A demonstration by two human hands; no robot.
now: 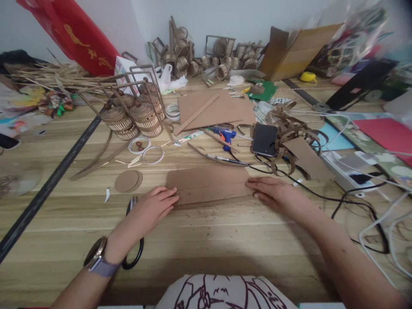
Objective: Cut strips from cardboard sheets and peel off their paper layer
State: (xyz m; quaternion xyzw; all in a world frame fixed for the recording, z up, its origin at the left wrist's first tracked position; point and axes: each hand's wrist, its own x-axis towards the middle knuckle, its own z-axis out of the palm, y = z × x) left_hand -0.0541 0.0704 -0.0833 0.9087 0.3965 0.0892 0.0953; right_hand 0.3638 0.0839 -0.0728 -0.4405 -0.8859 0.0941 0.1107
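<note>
A brown rectangular cardboard piece (209,185) lies crosswise in front of me, low over the table. My left hand (160,201) holds its left end, fingers close together on the surface. At the opposite end, my right hand (272,195) has its fingertips on the right edge. Both thumbs are mostly hidden. Under my left wrist, partly covered, are black-handled scissors (139,256). Two round cardboard discs (128,180) lie left of the piece. Just beyond it are a pen (225,160) and a thin corrugated strip (202,151).
Farther off lie a blue glue gun (226,136), a phone (264,139) and a larger cardboard sheet (222,109). Coiled-cardboard buckets (146,118) with frames stand back left. Curled cardboard strips (286,128) and a black cable (317,198) occupy the right. White tape rings (153,155) lie left.
</note>
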